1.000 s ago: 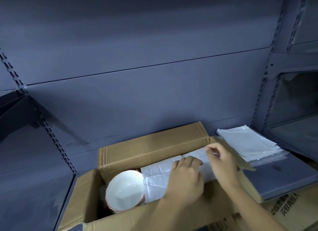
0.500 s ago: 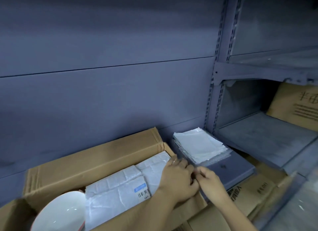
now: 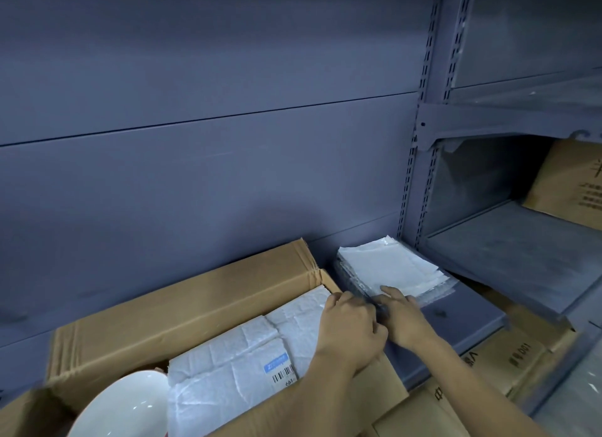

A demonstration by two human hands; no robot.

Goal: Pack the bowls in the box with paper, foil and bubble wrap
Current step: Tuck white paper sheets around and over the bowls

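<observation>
An open cardboard box (image 3: 195, 293) stands at the lower left. A white bowl (image 3: 120, 407) lies in its left end. Beside the bowl, a white paper-wrapped bundle (image 3: 234, 371) with a barcode label fills the rest of the box. My left hand (image 3: 350, 329) rests on the bundle's right end, fingers curled down over it by the box wall. My right hand (image 3: 404, 316) lies just to the right, fingers spread on the front edge of a stack of white and clear wrapping sheets (image 3: 384, 267). What is inside the bundle is hidden.
The stack sits on a blue-grey shelf board (image 3: 456, 325) against the back wall. Printed cardboard boxes (image 3: 508, 361) lie below that board. Further right is a lower metal shelf (image 3: 521, 257) with another cardboard box (image 3: 573, 189) at its back.
The view has swung right. My right hand has left the bundle and reached the front edge of the sheet stack. My left hand has slid to the bundle's right end.
</observation>
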